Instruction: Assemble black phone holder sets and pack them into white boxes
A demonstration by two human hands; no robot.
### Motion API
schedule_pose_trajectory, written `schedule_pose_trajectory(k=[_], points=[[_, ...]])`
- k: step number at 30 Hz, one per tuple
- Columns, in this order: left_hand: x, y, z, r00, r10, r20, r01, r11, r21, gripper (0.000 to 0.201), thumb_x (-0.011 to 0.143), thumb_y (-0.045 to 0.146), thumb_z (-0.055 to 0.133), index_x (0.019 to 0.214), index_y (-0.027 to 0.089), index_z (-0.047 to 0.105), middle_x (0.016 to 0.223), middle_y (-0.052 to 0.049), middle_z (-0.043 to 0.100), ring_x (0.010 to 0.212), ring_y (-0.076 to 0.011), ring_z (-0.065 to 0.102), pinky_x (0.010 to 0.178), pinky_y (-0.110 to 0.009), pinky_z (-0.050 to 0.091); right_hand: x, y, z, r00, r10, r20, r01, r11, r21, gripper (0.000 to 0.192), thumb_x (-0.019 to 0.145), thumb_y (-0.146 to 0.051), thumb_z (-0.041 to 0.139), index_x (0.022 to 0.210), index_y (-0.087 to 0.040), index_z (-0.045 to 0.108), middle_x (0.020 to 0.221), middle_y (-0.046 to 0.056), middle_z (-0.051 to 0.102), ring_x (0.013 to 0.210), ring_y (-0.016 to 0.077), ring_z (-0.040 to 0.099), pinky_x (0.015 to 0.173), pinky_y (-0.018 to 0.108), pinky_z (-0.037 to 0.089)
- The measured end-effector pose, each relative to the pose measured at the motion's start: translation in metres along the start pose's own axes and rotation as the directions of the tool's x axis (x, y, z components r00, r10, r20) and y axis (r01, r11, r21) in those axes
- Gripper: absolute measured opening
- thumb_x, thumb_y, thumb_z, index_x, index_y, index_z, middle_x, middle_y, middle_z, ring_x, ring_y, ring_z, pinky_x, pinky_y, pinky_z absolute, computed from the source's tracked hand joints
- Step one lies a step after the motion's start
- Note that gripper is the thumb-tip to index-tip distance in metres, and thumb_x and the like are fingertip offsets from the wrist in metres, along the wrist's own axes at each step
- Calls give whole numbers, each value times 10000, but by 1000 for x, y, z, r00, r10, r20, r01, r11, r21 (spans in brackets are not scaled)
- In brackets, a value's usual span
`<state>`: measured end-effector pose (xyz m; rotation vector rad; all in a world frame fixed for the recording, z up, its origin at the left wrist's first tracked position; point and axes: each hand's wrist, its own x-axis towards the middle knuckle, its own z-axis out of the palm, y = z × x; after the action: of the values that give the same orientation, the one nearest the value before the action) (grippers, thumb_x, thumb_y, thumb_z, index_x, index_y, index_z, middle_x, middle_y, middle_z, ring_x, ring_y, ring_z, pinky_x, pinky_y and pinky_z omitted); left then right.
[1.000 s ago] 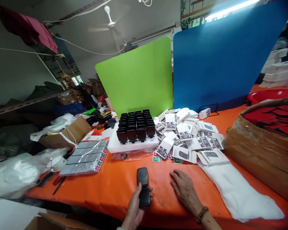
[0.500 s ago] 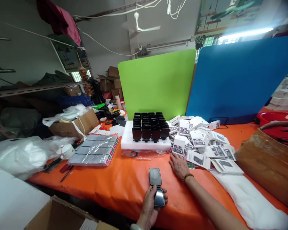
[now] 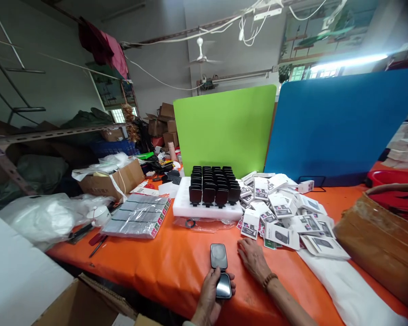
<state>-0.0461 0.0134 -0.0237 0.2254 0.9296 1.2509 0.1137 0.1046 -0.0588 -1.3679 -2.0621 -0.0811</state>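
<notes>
My left hand (image 3: 209,290) grips a black folding device, apparently a folding wireless charger (image 3: 219,257), unfolded over the front of the table. Its upper pad bears a faint round mark, and the lower pad is glossy. My right hand (image 3: 253,259), with a beaded bracelet on its wrist, rests palm down on the orange cover, fingers loosely stretched out and holding nothing. Just beyond its fingertips lies a heap of small white printed boxes (image 3: 281,210). Rows of similar black pads (image 3: 209,194) stand upright in a white foam tray (image 3: 187,209) behind.
Left of the tray lies a plastic-wrapped grey stack (image 3: 132,217), near an open carton (image 3: 112,181). Green (image 3: 224,131) and blue (image 3: 329,131) boards stand at the back. White foam sheet (image 3: 343,285) and a brown basket (image 3: 377,240) lie right; an open cardboard box (image 3: 78,303) is front left.
My right hand has drawn back from the heap of boxes toward me, onto the orange cover. My left hand still holds the charger in nearly the same place. The view has tilted up slightly.
</notes>
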Motion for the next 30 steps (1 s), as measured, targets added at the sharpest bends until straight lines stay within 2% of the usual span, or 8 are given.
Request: schedule_pose_trajectory(k=[3,6,9,13,17,21,24,30], points=[[5,-3,-2,1000,19,-14,-19,1000,12,306,731,376,746,806,160,543,679,-94,704,496,-178,631,494,-263,457,-23,-8,13,993,-55,-106,56,998,12,230,925,-212,381,956,-203,608,949,88,638,853,223,582,736,342,464],[11,-5,-4,1000,26,-7,-26,999,45,322,717,410,753,786,177,540,657,-68,695,480,-178,624,474,-261,446,-48,-11,32,959,-160,-232,145,986,-81,286,937,-274,405,1165,-203,564,1150,128,624,1059,275,570,860,409,467],[13,-4,-4,1000,4,-10,-3,998,68,342,702,428,764,772,184,536,640,-55,688,466,-167,611,471,-257,433,-61,-11,40,929,-231,-287,193,969,-156,340,935,-277,409,1244,-200,531,1199,135,619,1130,292,551,903,436,455],[1,1,3,999,30,18,-31,998,60,352,707,426,764,824,165,559,701,-70,702,534,-166,636,537,-264,454,-59,-20,24,977,-125,-171,113,990,-79,333,932,-268,420,1235,-216,547,1228,120,612,1153,279,546,935,444,443],[-13,11,17,998,-2,55,-4,994,110,355,717,406,762,861,147,566,747,-80,707,550,-179,647,550,-282,471,-51,-31,5,998,-4,-57,3,1000,-20,311,934,-260,422,1201,-195,568,1233,133,598,1159,282,528,940,449,437],[-23,23,33,997,-43,70,37,995,95,327,796,417,684,901,125,582,788,-100,713,555,-180,649,549,-284,482,-49,-34,-2,1000,7,-5,-7,1000,0,311,921,-232,439,1202,-180,562,1251,140,579,1170,285,508,947,449,427],[-30,30,43,992,-77,95,73,996,48,415,872,489,554,906,79,612,780,-127,707,543,-182,641,550,-290,481,-48,-35,-6,1000,21,19,-21,1000,18,296,926,-222,424,1182,-191,569,1242,139,579,1162,282,509,947,454,419],[-43,38,50,979,-155,135,170,979,-110,424,934,458,434,856,86,623,776,-135,698,603,-189,647,594,-290,481,-44,-39,-12,997,29,65,-31,999,31,297,928,-224,410,1169,-171,576,1240,146,573,1168,284,495,953,452,401]])
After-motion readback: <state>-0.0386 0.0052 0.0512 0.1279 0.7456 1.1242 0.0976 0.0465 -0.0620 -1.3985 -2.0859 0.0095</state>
